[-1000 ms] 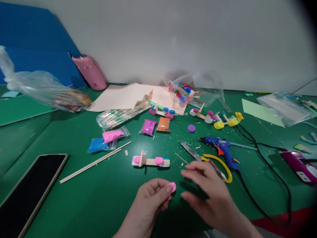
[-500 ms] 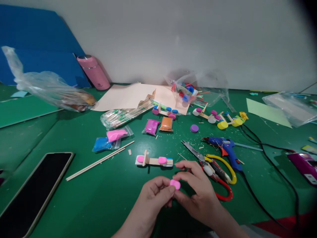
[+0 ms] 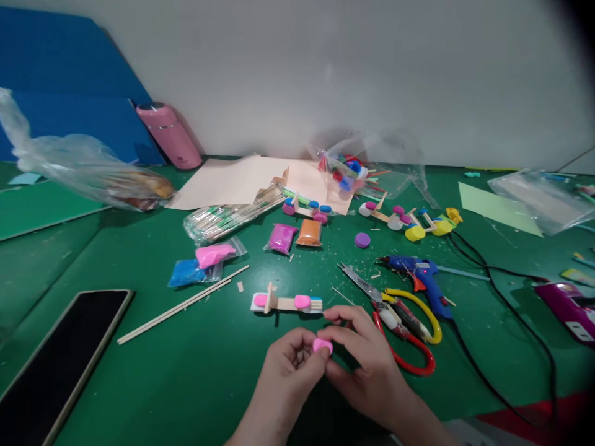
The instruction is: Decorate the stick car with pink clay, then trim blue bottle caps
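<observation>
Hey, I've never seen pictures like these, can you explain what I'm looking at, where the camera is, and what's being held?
There's no machine here: these are a person's two bare hands, seen by a camera worn on their head, looking forward and down.

The left hand pinches a small pink clay piece, and the right hand has its fingertips close around it.

On the green table, just beyond, lies a small wooden craft model with pink parts. To its left are two thin wooden sticks and a phone; to its right, scissors and a blue glue gun. Farther back, a pink bottle leans.
</observation>
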Demonstrator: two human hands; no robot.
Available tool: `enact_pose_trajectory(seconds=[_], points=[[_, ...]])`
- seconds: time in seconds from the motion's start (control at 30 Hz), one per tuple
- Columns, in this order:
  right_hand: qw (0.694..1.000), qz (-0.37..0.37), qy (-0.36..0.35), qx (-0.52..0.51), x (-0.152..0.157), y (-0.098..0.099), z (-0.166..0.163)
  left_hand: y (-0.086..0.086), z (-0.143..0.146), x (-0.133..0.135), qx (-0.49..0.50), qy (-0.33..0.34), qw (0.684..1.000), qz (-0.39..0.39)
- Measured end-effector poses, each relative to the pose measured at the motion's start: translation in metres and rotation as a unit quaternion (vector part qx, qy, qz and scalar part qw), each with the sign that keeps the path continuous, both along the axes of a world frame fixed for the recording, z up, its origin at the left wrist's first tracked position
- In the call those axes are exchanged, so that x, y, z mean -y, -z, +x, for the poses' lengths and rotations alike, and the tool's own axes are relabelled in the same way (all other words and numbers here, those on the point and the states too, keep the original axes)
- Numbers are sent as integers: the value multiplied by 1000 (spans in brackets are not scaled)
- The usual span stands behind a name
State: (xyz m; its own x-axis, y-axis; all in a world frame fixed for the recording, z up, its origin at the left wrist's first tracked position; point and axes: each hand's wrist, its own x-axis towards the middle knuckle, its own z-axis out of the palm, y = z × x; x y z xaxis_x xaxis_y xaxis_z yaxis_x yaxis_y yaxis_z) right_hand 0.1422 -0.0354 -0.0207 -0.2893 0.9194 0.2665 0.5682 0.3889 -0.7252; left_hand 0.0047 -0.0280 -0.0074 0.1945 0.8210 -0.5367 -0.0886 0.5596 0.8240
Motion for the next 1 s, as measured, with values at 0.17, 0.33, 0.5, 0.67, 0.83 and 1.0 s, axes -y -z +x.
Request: enact_pose_trajectory(seconds=[0.17,0.33,0.5,0.67,0.83,1.0], points=[[1000,13,10,6,2,4,1,9,2,1,-18,-3,1000,25],[998,17,59,-5,-9,8,6,5,-7,2,-57,10,997,58],[997,19,77,3,-27,9,8,15,-18,6,-186,-15,966,181],[998,6,56,17,-35,7,2,26,-21,7,-255,-17,939,231],[998,4,56,14,-38,8,-1,34,-24,3,-356,31,871,337],[999,-5,50,14,-39,10,-1,43,-25,1,-438,78,807,390]])
